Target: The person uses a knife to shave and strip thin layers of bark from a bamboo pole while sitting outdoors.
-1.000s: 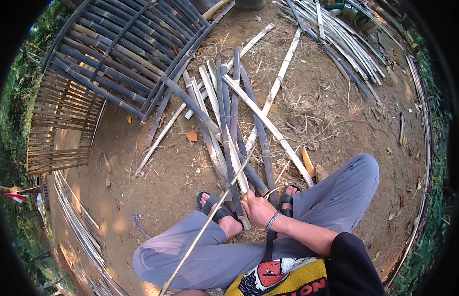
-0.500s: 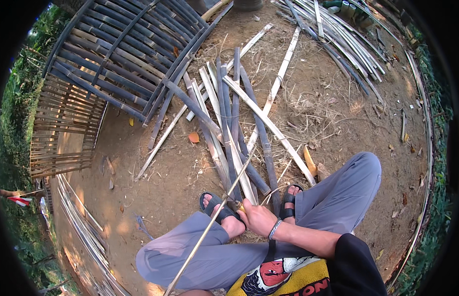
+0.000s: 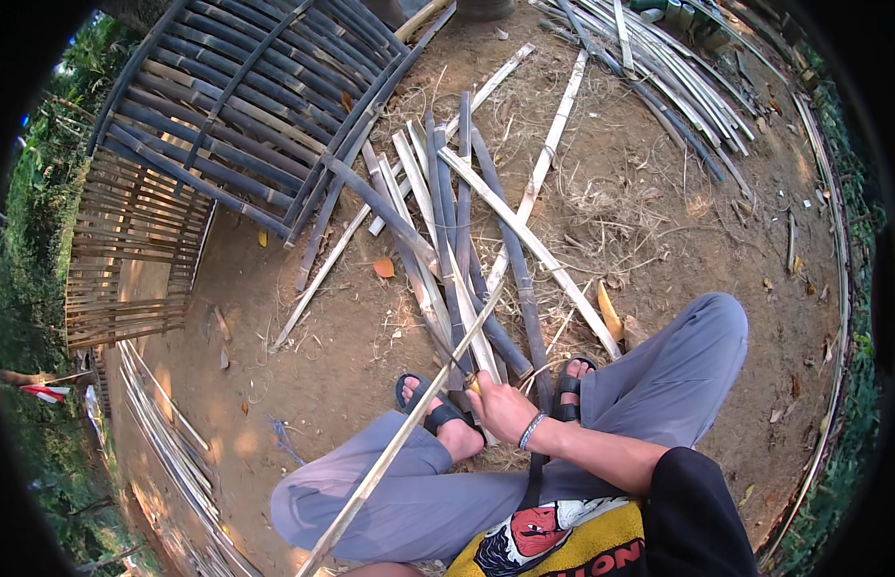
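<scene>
My right hand is closed round the yellow handle of a knife. Its dark blade lies against a long, pale bamboo strip. The strip runs slantwise from between my feet, over my left thigh, to the lower edge. My left hand is out of view; only a bit of skin shows at the bottom edge. Beyond the knife, dark bamboo slats and pale split slats lie crossed in a loose pile on the ground, reaching to my sandals.
A dark bamboo slatted frame stands at the far left, with a lighter slatted panel beside it. Bundles of long strips lie at the far right and near left. Shavings and dry leaves litter the soil.
The bamboo strip now shows a broader face than before, and its near part sits slightly further left. My right hand with the knife has shifted only a little.
</scene>
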`<move>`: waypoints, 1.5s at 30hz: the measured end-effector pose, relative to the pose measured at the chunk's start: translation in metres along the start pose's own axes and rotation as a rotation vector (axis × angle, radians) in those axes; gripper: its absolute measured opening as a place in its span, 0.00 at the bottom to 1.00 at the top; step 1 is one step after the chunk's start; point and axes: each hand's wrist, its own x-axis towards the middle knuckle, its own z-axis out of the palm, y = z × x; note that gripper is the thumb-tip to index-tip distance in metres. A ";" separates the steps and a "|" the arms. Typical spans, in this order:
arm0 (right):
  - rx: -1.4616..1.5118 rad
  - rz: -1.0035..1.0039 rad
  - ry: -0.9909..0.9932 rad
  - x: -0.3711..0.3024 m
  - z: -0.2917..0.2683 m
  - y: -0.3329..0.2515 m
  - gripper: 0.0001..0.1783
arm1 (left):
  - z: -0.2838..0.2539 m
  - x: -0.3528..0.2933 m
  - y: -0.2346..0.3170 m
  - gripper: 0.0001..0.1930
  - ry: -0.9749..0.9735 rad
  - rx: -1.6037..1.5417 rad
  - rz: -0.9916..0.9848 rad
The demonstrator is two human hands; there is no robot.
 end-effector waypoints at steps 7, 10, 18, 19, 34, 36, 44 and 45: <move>-0.058 -0.007 -0.010 0.007 -0.008 0.015 0.17 | 0.002 -0.003 0.001 0.16 -0.048 -0.036 0.002; -0.043 -0.107 -0.071 -0.014 -0.008 -0.013 0.16 | 0.003 0.000 0.001 0.16 -0.060 -0.044 -0.010; -0.072 -0.001 -0.014 0.001 -0.011 0.002 0.17 | 0.001 -0.002 -0.001 0.16 0.046 0.078 0.038; -0.070 -0.080 -0.042 -0.002 -0.008 -0.001 0.16 | 0.002 -0.002 -0.001 0.16 0.029 0.073 0.026; -0.178 -0.057 0.003 0.004 -0.017 0.008 0.16 | 0.008 0.000 -0.003 0.18 -0.003 0.043 -0.001; -0.240 -0.062 0.035 0.020 -0.023 0.024 0.16 | 0.008 0.000 -0.005 0.18 0.007 0.050 0.017; -0.188 -0.112 0.031 0.005 -0.012 0.022 0.17 | 0.010 0.001 -0.002 0.17 -0.059 0.012 -0.036; -0.275 -0.013 0.011 0.021 -0.019 0.043 0.19 | 0.010 0.001 -0.004 0.17 -0.037 0.023 -0.017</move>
